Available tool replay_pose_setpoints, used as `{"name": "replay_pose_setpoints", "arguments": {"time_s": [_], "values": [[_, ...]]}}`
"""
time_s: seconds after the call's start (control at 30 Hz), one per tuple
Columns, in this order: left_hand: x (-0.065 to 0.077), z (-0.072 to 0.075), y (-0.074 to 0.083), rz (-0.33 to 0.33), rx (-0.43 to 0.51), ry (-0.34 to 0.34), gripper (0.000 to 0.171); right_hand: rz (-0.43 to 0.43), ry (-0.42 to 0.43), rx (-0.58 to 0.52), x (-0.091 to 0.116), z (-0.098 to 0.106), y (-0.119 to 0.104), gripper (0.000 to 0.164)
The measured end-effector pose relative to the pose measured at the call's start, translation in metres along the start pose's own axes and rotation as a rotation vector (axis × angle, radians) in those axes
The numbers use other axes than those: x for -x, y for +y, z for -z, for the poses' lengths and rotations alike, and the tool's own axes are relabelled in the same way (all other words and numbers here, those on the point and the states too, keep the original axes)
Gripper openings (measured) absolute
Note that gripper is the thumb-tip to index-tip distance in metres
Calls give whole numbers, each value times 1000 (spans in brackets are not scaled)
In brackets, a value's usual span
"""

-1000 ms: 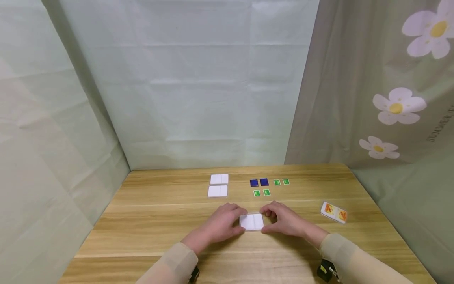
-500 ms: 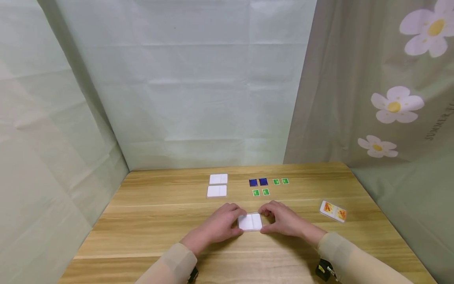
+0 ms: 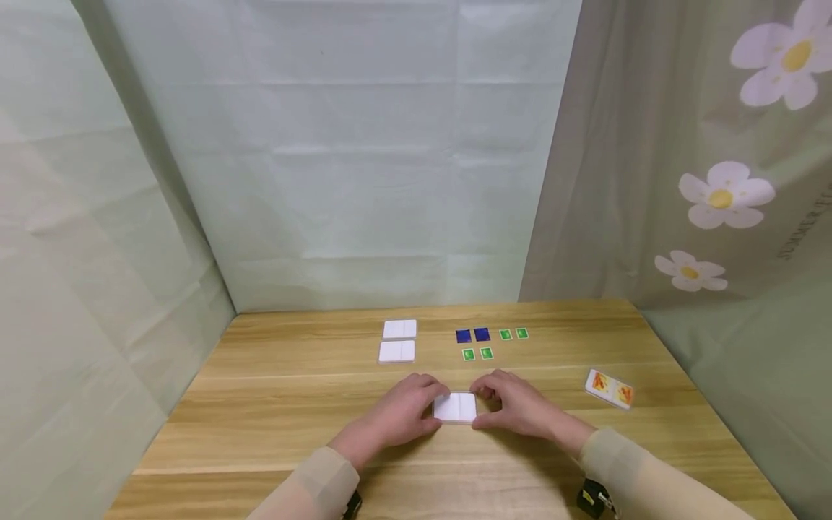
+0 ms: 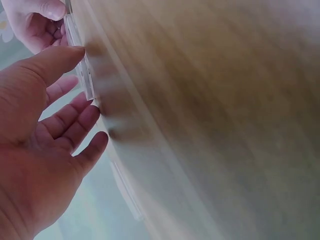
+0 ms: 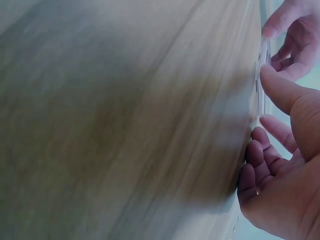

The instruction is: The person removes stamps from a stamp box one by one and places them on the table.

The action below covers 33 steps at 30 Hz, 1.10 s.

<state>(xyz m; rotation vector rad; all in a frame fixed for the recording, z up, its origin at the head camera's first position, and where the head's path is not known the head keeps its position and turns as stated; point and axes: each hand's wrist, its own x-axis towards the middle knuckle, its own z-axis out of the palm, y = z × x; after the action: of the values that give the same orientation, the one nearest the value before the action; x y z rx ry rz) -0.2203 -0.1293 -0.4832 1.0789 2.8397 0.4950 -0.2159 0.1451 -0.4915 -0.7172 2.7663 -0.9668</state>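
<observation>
A white card in a clear case (image 3: pixel 455 408) lies before me in the middle of the table, with a faint line down its face. My left hand (image 3: pixel 404 409) grips its left end, thumb at the near corner and fingers at the far one. At the right end, my right hand (image 3: pixel 516 408) holds it the same way. Seen edge-on in the left wrist view, the case (image 4: pixel 79 55) shows layered clear edges between thumb and fingers. The right wrist view has the thumb (image 5: pixel 280 90) against the case's side, the other fingers curled below.
Two more white cards (image 3: pixel 397 352) lie further back on the wooden table (image 3: pixel 286 404). Right of them are two dark blue squares (image 3: pixel 482 334) and several small green squares (image 3: pixel 487 353). A card with two orange-yellow pictures (image 3: pixel 609 388) lies at the right. Curtains (image 3: pixel 390 180) enclose the table.
The head view has shifted slightly. Both hands keep their hold on the cased white card, and the other cards and squares stay where they lie.
</observation>
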Motion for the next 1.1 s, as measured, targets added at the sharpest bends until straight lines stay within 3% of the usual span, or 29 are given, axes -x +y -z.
{"name": "replay_pose_setpoints", "arguments": {"time_s": [0.73, 1.1], "values": [[1, 1, -1, -12, -60, 45, 44, 3, 0, 38, -19, -12, -18, 45], [9, 5, -13, 14, -65, 58, 42, 15, -1, 64, -33, -22, -27, 44]]}}
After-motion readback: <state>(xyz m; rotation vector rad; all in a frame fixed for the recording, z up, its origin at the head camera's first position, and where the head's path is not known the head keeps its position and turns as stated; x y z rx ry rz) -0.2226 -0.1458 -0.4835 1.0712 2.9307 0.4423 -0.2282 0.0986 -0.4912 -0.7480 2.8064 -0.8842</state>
